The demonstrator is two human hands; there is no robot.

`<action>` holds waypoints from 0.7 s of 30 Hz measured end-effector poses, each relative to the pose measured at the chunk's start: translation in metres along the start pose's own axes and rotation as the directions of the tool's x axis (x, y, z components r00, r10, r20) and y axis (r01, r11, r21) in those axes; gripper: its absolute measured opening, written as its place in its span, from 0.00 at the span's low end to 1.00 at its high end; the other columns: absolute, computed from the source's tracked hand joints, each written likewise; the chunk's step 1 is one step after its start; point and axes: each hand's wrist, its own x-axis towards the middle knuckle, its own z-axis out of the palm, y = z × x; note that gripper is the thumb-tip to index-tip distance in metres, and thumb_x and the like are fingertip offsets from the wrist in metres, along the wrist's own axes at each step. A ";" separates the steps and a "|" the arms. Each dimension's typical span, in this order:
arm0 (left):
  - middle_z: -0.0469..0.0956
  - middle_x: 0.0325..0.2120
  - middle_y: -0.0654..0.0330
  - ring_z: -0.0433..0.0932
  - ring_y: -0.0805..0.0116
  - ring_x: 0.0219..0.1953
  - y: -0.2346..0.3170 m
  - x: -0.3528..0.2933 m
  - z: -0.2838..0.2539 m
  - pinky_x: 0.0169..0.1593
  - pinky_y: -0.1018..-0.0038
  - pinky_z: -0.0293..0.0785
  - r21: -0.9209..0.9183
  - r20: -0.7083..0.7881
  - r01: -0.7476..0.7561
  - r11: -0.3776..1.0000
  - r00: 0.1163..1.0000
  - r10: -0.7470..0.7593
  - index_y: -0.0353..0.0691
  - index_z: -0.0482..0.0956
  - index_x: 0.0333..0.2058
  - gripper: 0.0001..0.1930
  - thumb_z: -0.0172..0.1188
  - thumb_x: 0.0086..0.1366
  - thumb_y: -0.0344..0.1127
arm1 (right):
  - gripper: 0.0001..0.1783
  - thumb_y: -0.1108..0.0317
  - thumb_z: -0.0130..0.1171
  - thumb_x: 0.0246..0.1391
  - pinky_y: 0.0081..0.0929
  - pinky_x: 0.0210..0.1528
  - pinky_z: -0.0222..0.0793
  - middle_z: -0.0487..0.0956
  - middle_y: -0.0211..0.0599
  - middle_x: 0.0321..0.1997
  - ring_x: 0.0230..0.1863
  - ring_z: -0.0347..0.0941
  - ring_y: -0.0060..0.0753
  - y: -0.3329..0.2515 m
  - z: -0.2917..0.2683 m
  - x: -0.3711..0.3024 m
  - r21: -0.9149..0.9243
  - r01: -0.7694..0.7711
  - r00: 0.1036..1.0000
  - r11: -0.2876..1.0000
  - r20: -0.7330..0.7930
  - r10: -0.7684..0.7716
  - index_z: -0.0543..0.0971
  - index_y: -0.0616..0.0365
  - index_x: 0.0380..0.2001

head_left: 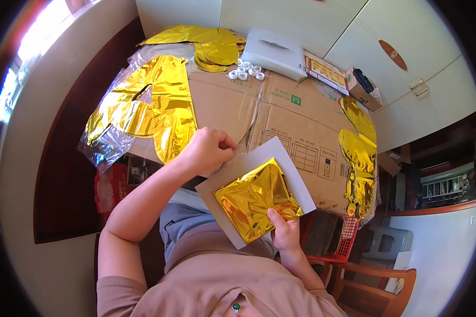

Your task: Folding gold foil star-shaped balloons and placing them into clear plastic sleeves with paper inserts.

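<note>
My right hand (286,232) grips a folded gold foil balloon (254,198) together with the grey card (283,153) behind it. Its thumb presses on the foil, while the fingers are hidden under the card. Both are held tilted in front of my body, over the near edge of the cardboard. Just beyond the card's upper left edge is my left hand (209,150), its fingers curled closed. Something clear and thin seems to show below those fingers, but I cannot make out what they hold. A flat gold foil balloon (172,100) lies left of that hand, partly on clear plastic (103,150).
Flattened cardboard (296,127) covers the table. More gold foil balloons lie at the back (217,45) and right edge (362,158). Several white ribbon rolls (246,71) sit near a white plastic case (275,50). Below right are a red basket (346,238) and wooden chair (375,272).
</note>
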 end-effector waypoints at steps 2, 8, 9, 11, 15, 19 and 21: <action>0.84 0.30 0.58 0.81 0.76 0.31 -0.008 0.004 -0.011 0.38 0.79 0.78 -0.199 0.135 0.077 0.977 0.990 -0.051 0.27 0.83 0.38 0.10 0.64 0.60 0.28 | 0.18 0.77 0.59 0.60 0.28 0.59 0.67 0.79 0.34 0.53 0.53 0.74 0.25 -0.004 -0.001 -0.001 0.010 0.001 1.000 1.000 -0.009 0.000 0.76 0.63 0.53; 0.84 0.28 0.57 0.81 0.74 0.30 0.009 -0.007 -0.013 0.39 0.78 0.77 -0.284 0.227 0.108 0.953 0.973 -0.043 0.28 0.85 0.38 0.13 0.65 0.57 0.31 | 0.18 0.77 0.59 0.60 0.28 0.59 0.67 0.79 0.34 0.53 0.53 0.74 0.26 -0.004 -0.002 0.001 0.050 0.016 1.000 0.999 -0.027 -0.015 0.75 0.63 0.54; 0.84 0.28 0.59 0.80 0.76 0.30 0.010 -0.007 -0.015 0.38 0.78 0.76 -0.208 0.234 0.098 0.973 0.971 -0.048 0.29 0.85 0.38 0.12 0.65 0.57 0.31 | 0.19 0.77 0.59 0.60 0.28 0.59 0.67 0.79 0.34 0.53 0.53 0.74 0.26 -0.003 -0.002 0.001 0.040 0.017 1.000 0.999 -0.019 -0.016 0.75 0.63 0.54; 0.83 0.27 0.63 0.78 0.80 0.29 0.013 -0.008 -0.018 0.36 0.80 0.75 -0.051 0.246 0.075 0.996 0.967 -0.060 0.32 0.85 0.36 0.10 0.66 0.58 0.32 | 0.19 0.77 0.59 0.60 0.28 0.59 0.67 0.79 0.34 0.54 0.53 0.74 0.26 -0.003 -0.002 0.000 0.020 0.017 1.000 1.000 -0.002 -0.017 0.75 0.63 0.55; 0.83 0.24 0.64 0.77 0.79 0.26 0.020 -0.012 -0.020 0.33 0.79 0.74 0.041 0.232 0.092 0.995 0.968 -0.099 0.34 0.86 0.33 0.10 0.66 0.55 0.34 | 0.20 0.77 0.59 0.60 0.28 0.60 0.67 0.78 0.34 0.55 0.54 0.74 0.26 -0.007 0.001 -0.002 0.010 0.021 0.999 1.000 0.032 -0.021 0.74 0.63 0.56; 0.82 0.22 0.62 0.78 0.77 0.24 0.019 -0.014 -0.017 0.31 0.76 0.75 0.109 0.199 0.012 0.994 0.980 -0.033 0.33 0.85 0.32 0.10 0.65 0.54 0.35 | 0.20 0.77 0.59 0.61 0.28 0.60 0.67 0.78 0.34 0.55 0.55 0.74 0.26 -0.008 0.003 -0.003 -0.033 0.045 0.998 0.998 0.038 -0.044 0.74 0.63 0.56; 0.82 0.22 0.60 0.79 0.75 0.24 0.017 -0.016 -0.013 0.31 0.75 0.76 0.168 0.152 -0.056 0.984 0.988 0.030 0.33 0.85 0.32 0.11 0.65 0.53 0.34 | 0.20 0.77 0.59 0.61 0.28 0.60 0.67 0.78 0.34 0.55 0.55 0.74 0.26 -0.006 0.003 -0.004 -0.037 0.038 0.999 0.999 0.029 -0.037 0.74 0.63 0.56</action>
